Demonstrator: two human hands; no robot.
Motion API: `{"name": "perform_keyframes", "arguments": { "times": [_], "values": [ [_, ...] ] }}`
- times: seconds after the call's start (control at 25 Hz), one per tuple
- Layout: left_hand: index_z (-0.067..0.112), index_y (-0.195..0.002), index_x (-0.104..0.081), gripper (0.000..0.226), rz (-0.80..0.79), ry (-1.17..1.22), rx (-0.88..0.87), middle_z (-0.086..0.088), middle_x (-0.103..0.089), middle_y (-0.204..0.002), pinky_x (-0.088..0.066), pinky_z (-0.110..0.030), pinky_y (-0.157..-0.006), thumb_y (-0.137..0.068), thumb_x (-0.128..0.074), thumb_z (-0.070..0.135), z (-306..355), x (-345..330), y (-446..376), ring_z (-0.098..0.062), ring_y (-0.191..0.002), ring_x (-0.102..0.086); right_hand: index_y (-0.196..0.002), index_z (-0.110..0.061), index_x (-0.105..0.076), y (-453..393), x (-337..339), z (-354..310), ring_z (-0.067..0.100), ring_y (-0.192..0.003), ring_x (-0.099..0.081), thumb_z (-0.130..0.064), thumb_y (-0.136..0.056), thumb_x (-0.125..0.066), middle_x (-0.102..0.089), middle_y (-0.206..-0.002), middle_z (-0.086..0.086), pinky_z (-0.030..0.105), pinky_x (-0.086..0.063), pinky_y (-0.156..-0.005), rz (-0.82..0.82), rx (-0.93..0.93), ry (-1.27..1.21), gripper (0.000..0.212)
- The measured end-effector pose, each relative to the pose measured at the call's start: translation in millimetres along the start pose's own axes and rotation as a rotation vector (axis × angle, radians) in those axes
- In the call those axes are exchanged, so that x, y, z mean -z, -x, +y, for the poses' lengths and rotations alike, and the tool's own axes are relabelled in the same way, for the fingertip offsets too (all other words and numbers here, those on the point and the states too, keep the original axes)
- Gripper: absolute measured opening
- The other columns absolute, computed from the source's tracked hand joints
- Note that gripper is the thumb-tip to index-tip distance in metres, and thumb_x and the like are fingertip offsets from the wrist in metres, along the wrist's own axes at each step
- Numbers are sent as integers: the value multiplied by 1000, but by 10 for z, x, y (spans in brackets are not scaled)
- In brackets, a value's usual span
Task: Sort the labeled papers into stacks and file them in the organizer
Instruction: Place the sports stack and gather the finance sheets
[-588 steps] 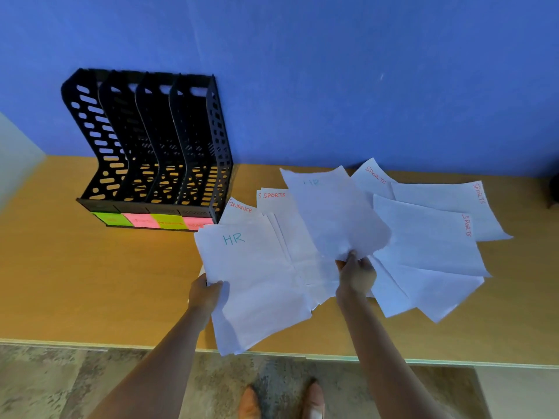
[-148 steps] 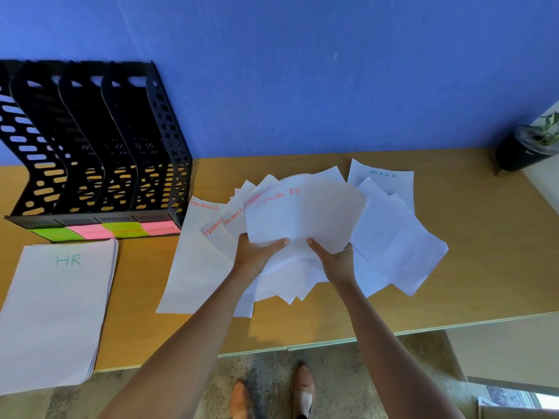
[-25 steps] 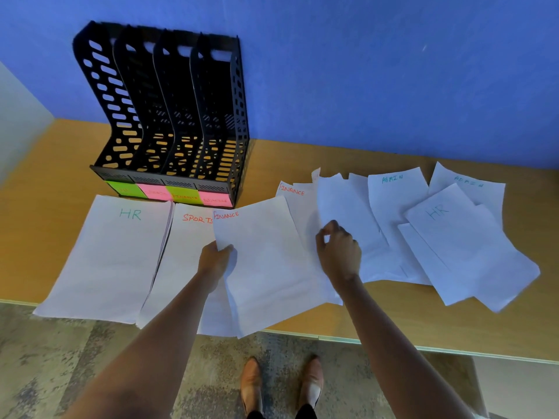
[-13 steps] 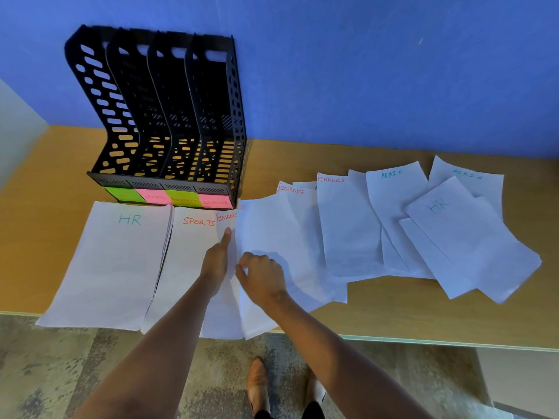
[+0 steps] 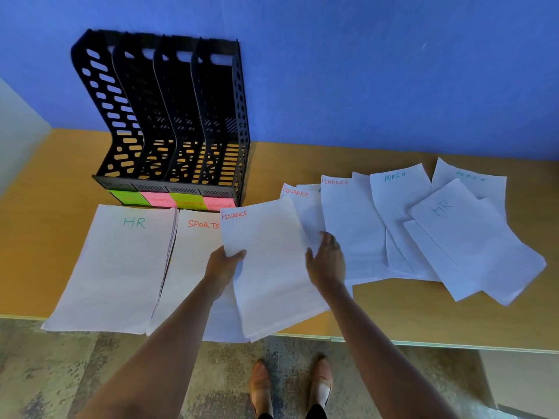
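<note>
Between the hands lies a white FINANCE-labelled paper sheet, its edge pinched by the left hand, the right hand spread open beside it.

Half a second ago our right hand was beside the left hand, laying a sheet on the FINANCE stack in front of the organizer. Now it has swung away to that stack's far edge, fingers spread toward the loose sheets. The left hand, then flat, now pinches the stack's near edge, and the added sheet lies squared on top.
</note>
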State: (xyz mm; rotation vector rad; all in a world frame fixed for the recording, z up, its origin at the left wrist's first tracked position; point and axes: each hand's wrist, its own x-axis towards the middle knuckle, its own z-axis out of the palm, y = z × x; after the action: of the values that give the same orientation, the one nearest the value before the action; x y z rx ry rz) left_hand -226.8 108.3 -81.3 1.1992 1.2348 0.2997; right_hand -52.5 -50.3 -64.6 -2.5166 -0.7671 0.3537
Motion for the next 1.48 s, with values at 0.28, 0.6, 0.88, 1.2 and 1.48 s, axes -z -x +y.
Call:
{"name": "perform_keyframes", "arguments": {
  "times": [0.28,0.6,0.88,1.2,1.48],
  "values": [
    [4,-135,-55,44,15,-76,-2,-13,-61,-135,-42,-44,-110,-93,-65,11,-19,1,-47,-33,-124,-56,-130,8,-46,-116,78,374,36,-116,-55,-12,-94,-52,-57,-126,23,41,-46,-99,34,-63,253,42],
    [4,-136,-55,44,12,-82,0,-14,-61,-135,-42,-47,-110,-94,-65,14,-8,-1,-18,-35,-124,-55,-99,-7,-59,265,66,-402,29,-86,-70,-19,-96,-46,-69,-97,11,34,-55,-70,-16,177,154,18],
    [15,-139,-52,55,-30,98,44,-7,-61,-134,-41,-51,-111,-96,-55,48,80,-23,23,-32,-123,-57,-114,-10,-58,800,-436,-766,27,-96,-68,-24,-103,-43,-67,-110,8,35,-56,-80,-307,418,33,23],
    [4,-130,-59,44,29,-130,-33,-15,-66,-127,-48,-47,-104,-87,-70,6,-7,2,-7,-35,-118,-60,-118,-10,-62,599,-258,-368,24,-113,-60,-26,-98,-56,-64,-119,8,32,-47,-98,-134,289,-278,26],
    [6,-132,-57,48,32,-153,-38,-13,-63,-130,-48,-46,-104,-86,-72,7,-18,-1,-33,-34,-119,-58,-133,-10,-34,231,180,264,38,-121,-41,-49,-78,-75,-37,-131,15,48,-42,-93,60,-589,-9,79]
  ]
}}
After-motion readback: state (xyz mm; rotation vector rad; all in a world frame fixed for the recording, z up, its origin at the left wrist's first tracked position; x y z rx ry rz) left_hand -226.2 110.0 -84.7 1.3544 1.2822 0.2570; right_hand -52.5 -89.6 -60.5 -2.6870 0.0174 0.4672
